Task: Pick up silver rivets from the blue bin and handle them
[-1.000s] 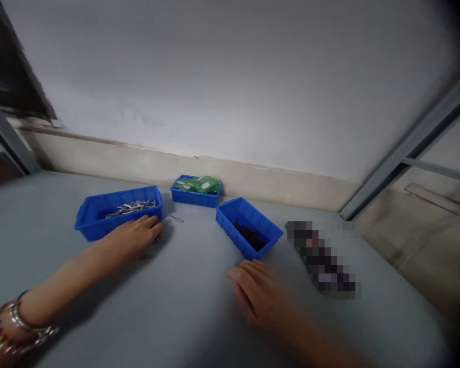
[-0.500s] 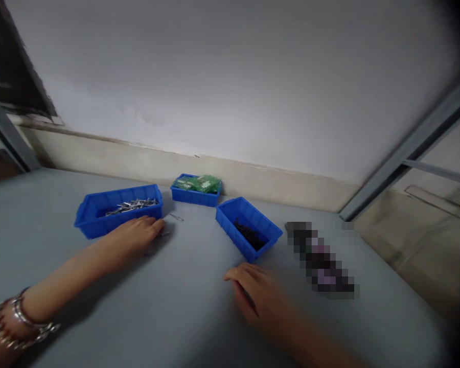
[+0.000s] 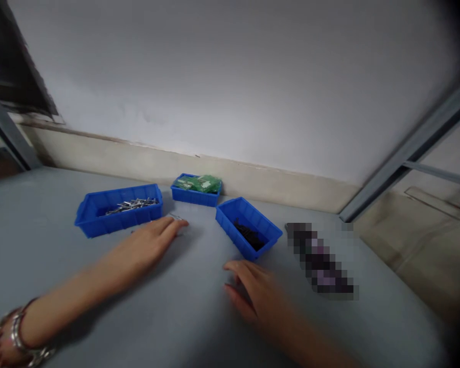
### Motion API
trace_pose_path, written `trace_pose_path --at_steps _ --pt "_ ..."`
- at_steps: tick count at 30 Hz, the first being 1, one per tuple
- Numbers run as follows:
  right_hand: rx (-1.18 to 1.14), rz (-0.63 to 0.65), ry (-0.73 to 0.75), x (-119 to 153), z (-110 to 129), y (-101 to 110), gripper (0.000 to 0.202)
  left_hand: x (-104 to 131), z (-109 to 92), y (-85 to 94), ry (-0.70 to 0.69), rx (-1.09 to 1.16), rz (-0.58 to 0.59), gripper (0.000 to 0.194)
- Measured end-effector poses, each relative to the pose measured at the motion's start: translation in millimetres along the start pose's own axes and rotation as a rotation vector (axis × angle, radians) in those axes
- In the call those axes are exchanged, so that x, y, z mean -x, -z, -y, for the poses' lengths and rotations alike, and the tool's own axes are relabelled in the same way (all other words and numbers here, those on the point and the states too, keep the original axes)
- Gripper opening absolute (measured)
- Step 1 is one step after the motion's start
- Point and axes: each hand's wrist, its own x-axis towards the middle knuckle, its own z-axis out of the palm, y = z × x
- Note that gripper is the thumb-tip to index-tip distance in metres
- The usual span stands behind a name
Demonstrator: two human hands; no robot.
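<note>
My left hand [image 3: 155, 240] reaches over the grey tabletop just in front of a long blue bin [image 3: 118, 225] that holds a heap of thin silver metal pieces [image 3: 134, 205]. Its fingers are stretched out and somewhat blurred. A loose thin silver piece [image 3: 175, 217] shows at the fingertips; whether they touch it I cannot tell. My right hand [image 3: 255, 291] hovers low or rests near the table, thumb and fingers apart, nothing visible between them. Right in front of it stands a second blue bin [image 3: 233, 232] with small dark pieces [image 3: 249, 234] inside.
At the back by the wall, a smaller blue bin [image 3: 195, 198] carries a green plastic bag [image 3: 203, 182]. A pixelated dark object [image 3: 318, 258] lies on the table [image 3: 168, 317] at right. Grey metal posts [image 3: 398, 158] rise at both table sides.
My left hand has moved right and its fingers have stretched out, now partly over the loose silver piece. My right thumb and fingers have parted a little.
</note>
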Motion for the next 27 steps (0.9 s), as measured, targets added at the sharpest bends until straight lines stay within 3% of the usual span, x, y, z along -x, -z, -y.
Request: trace_pose_path --at_steps 4,8,12,16,23,27 --pt "-0.002 0.044 -0.017 1.0 7.4 -0.7 0.026 12.4 -45.0 9.1 -0.186 0.088 -0.030 0.060" --pt "0.016 0.051 0.085 1.1 9.9 -6.8 0.021 16.9 -66.7 24.3 -0.349 0.089 -0.027 0.064" --pt "0.056 -0.013 0.158 -0.8 8.0 -13.5 0.023 14.7 -70.8 21.8 -0.381 0.117 -0.008 0.053" --pt "0.102 -0.049 0.189 -1.1 8.3 -13.2 0.026 8.6 -74.5 16.2 -0.380 0.094 -0.113 0.033" --pt "0.093 -0.129 0.155 -0.4 6.8 -6.2 0.035 0.4 -69.5 13.7 -0.345 0.088 -0.114 0.033" --pt "0.088 -0.052 0.107 -0.7 6.4 -5.8 0.031 -0.5 -65.6 15.2 -0.358 0.121 -0.159 0.030"
